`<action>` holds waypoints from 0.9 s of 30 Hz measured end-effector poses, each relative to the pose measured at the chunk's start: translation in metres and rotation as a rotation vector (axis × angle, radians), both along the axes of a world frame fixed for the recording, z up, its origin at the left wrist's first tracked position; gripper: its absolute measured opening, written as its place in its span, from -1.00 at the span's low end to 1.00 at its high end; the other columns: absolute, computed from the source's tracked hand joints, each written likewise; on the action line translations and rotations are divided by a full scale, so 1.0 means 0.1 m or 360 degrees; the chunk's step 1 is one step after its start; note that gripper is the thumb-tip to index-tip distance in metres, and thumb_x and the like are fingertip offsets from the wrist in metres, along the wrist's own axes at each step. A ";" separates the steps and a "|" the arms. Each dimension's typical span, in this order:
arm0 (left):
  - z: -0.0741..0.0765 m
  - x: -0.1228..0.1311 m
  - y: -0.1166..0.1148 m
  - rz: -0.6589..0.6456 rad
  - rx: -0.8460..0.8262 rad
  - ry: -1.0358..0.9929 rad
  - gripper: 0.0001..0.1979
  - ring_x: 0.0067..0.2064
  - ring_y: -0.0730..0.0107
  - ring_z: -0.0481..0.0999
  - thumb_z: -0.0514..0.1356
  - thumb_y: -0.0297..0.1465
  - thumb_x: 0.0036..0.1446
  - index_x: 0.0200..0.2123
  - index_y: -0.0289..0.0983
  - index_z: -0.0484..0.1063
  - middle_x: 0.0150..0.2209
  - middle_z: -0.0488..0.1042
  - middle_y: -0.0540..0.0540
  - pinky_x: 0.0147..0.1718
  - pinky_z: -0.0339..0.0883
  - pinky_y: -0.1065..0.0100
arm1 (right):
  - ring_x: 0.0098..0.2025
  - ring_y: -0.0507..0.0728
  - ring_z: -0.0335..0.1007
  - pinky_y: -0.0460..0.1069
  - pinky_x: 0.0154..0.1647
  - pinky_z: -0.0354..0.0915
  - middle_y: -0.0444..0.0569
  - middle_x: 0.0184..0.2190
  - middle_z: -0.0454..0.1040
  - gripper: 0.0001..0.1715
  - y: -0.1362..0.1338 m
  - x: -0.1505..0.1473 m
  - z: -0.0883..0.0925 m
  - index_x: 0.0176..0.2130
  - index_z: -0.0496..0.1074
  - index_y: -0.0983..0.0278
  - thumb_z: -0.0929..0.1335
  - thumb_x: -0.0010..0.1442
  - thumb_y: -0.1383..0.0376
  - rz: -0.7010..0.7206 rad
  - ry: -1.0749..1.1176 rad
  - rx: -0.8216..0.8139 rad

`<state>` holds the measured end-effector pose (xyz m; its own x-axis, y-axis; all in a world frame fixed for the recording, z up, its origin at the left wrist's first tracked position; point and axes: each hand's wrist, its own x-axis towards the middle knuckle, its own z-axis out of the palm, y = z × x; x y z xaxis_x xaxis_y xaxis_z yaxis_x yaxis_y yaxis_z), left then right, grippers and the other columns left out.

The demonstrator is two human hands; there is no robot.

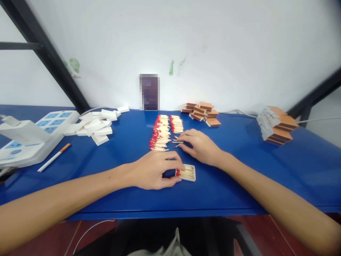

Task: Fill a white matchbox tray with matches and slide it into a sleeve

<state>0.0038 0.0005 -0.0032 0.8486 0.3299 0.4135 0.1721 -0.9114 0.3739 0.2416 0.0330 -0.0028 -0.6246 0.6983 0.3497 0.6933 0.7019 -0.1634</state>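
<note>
My left hand (154,170) rests on the blue table (234,170), its thumb and fingers pinching the left end of a small open matchbox tray (188,172) with red-tipped matches inside. Just behind the tray, my right hand (199,145) lies palm down, its fingertips on a few loose matches (176,142). Behind both hands, rows of red-tipped matches (163,132) lie spread in the table's middle.
A pile of white inner trays (96,124) sits at back left, beside a white power strip (32,137) and a cigarette (54,156). Brown matchbox sleeves (202,112) are stacked at the back, more boxes (275,124) at right. A dark blurred object (149,91) leans on the wall.
</note>
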 end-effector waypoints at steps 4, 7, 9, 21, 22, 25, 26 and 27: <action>0.00 0.00 -0.01 -0.0006 -0.0013 -0.0006 -0.83 -0.17 0.32 0.59 0.23 -0.34 0.29 -0.12 -0.30 0.53 -0.11 0.55 -0.13 -0.14 0.48 0.34 | -0.10 0.20 0.44 0.09 -0.06 0.27 0.05 -0.19 0.60 -0.78 0.02 -0.02 0.00 -0.17 0.57 0.24 0.31 0.38 0.29 0.0040 0.0029 0.0000; 0.00 0.01 -0.01 -0.0010 -0.0022 -0.0004 -0.82 -0.16 0.33 0.59 0.23 -0.34 0.28 -0.11 -0.29 0.53 -0.10 0.55 -0.12 -0.13 0.48 0.34 | -0.14 0.17 0.45 0.07 -0.07 0.24 0.01 -0.24 0.62 -0.78 0.03 -0.03 0.01 -0.22 0.58 0.24 0.31 0.37 0.31 0.0058 0.0035 -0.0011; 0.00 0.00 -0.01 -0.0003 -0.0027 -0.0003 -0.82 -0.16 0.34 0.59 0.23 -0.34 0.28 -0.11 -0.29 0.53 -0.09 0.55 -0.12 -0.13 0.48 0.34 | -0.14 0.16 0.46 0.07 -0.08 0.23 0.00 -0.22 0.63 -0.79 0.03 -0.03 0.02 -0.21 0.59 0.25 0.32 0.37 0.33 0.0061 0.0040 -0.0015; 0.01 0.00 0.00 -0.0001 -0.0029 0.0002 -0.83 -0.17 0.34 0.59 0.24 -0.35 0.27 -0.11 -0.28 0.53 -0.09 0.55 -0.12 -0.15 0.48 0.35 | -0.11 0.19 0.46 0.09 -0.06 0.24 0.01 -0.13 0.63 -0.73 0.06 0.11 0.06 -0.05 0.59 0.23 0.30 0.39 0.32 -0.0011 -0.0105 -0.0011; 0.01 0.00 0.00 0.0000 -0.0027 0.0004 -0.83 -0.17 0.34 0.59 0.24 -0.35 0.28 -0.11 -0.28 0.53 -0.09 0.55 -0.12 -0.15 0.48 0.34 | -0.10 0.19 0.46 0.09 -0.06 0.24 0.02 -0.12 0.61 -0.71 0.06 0.11 0.06 -0.03 0.59 0.23 0.30 0.39 0.34 -0.0001 -0.0098 -0.0017; 0.02 0.01 0.00 -0.0002 -0.0024 0.0003 -0.82 -0.17 0.34 0.59 0.24 -0.34 0.28 -0.11 -0.29 0.53 -0.09 0.55 -0.13 -0.14 0.49 0.34 | -0.10 0.20 0.45 0.10 -0.08 0.26 0.04 -0.11 0.59 -0.68 0.05 0.11 0.04 -0.01 0.59 0.23 0.28 0.38 0.39 0.0033 -0.0075 -0.0012; 0.02 0.01 0.00 -0.0003 -0.0025 0.0003 -0.82 -0.17 0.34 0.59 0.23 -0.34 0.28 -0.11 -0.29 0.53 -0.09 0.55 -0.13 -0.14 0.49 0.34 | -0.09 0.21 0.44 0.10 -0.08 0.26 0.05 -0.10 0.58 -0.67 0.05 0.11 0.04 -0.02 0.59 0.23 0.28 0.37 0.39 0.0042 -0.0064 0.0005; 0.02 0.01 0.00 -0.0003 -0.0025 0.0006 -0.82 -0.17 0.34 0.59 0.24 -0.34 0.28 -0.11 -0.29 0.53 -0.09 0.55 -0.13 -0.14 0.49 0.34 | -0.08 0.22 0.42 0.11 -0.07 0.26 0.05 -0.10 0.58 -0.68 0.04 0.11 0.03 -0.03 0.60 0.23 0.29 0.37 0.39 0.0047 -0.0052 0.0030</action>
<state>0.0044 0.0005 -0.0016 0.8508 0.3348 0.4051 0.1720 -0.9057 0.3873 0.2524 0.0374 0.0007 -0.6559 0.6729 0.3420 0.6770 0.7248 -0.1276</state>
